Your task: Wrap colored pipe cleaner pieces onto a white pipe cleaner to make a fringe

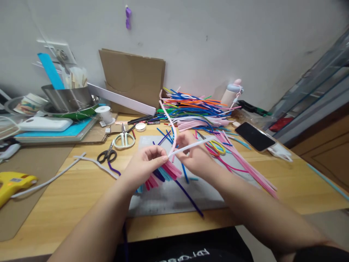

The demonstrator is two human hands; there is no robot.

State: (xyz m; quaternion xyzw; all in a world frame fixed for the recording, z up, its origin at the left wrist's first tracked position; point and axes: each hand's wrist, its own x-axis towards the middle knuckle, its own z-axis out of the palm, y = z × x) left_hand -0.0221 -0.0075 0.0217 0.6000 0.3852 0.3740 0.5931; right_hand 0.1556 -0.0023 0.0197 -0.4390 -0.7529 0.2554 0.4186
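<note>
My left hand (148,162) is closed, thumb and forefinger pinching a bent pale pink pipe cleaner (169,118) above a row of folded pipe cleaners (166,171) in pink, light blue and dark purple. One end of the pale piece rises toward the back; a whitish length (195,145) slants right across my right hand (193,154). The right fingers are curled against the rising part; their exact grip is partly hidden. A dark purple pipe cleaner (191,199) sticks out below the row, over a grey mat (152,203).
Green-handled scissors (124,140) and black scissors (107,155) lie left of the mat. A yellow glue gun (16,183) is at far left. Behind are a pipe cleaner pile (196,109) and cardboard (133,78). A phone (255,136) and pink pipe cleaners (248,163) lie right.
</note>
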